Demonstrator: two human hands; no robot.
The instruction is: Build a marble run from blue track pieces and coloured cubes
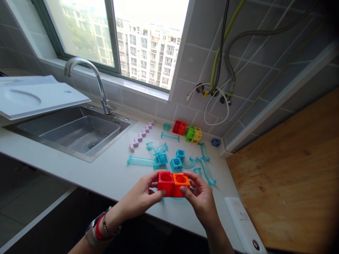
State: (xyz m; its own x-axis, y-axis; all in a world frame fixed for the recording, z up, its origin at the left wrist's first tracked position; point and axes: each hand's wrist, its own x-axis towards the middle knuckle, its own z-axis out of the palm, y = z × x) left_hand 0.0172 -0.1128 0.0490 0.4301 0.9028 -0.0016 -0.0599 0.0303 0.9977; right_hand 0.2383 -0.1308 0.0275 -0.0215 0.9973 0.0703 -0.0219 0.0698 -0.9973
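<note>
My left hand [147,194] grips a red cube block [166,184] between thumb and fingers. An orange cube block [181,185] is pinched in my right hand [200,195]. The two blocks touch side by side, each with a round opening on top, held above the front part of the counter. Just beyond them lie blue cube blocks [176,163] and translucent blue track pieces [141,161]. Farther back stand a red and orange block pair [179,127] and a green and yellow block pair [193,134].
A steel sink [79,135] with a faucet [99,84] is at the left, a white board [39,95] partly over it. A purple zigzag strip [141,135] lies beside the sink. A dark blue block [215,142] sits in the back corner. A white device [245,225] lies at right.
</note>
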